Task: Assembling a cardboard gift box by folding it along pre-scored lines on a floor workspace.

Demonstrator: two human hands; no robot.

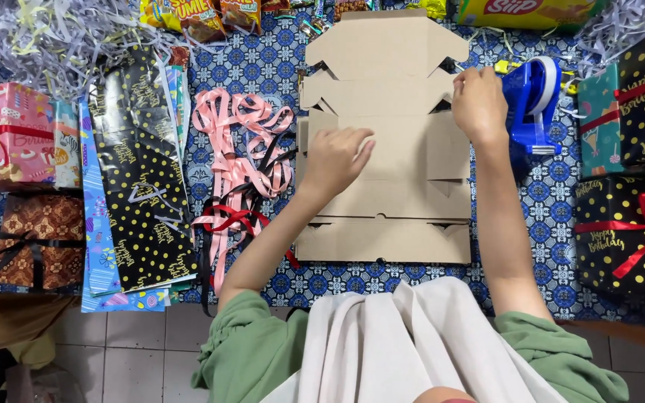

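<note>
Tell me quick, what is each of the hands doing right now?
Left hand: open, fingers resting flat on the unfolded cardboard box, holding nothing.
Right hand: curled at the box's right edge beside the blue tape dispenser; whether it grips cannot be told.

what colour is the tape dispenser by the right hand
Blue with a white roll: the tape dispenser, seen in the head view.

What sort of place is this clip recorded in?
Most likely a home or small-shop gift-wrapping spot laid out on a blue patterned cloth. Both hands work a flat brown cardboard box blank, with sheets of black gold-dotted wrapping paper, pink ribbon coils and a blue tape dispenser alongside.
</note>
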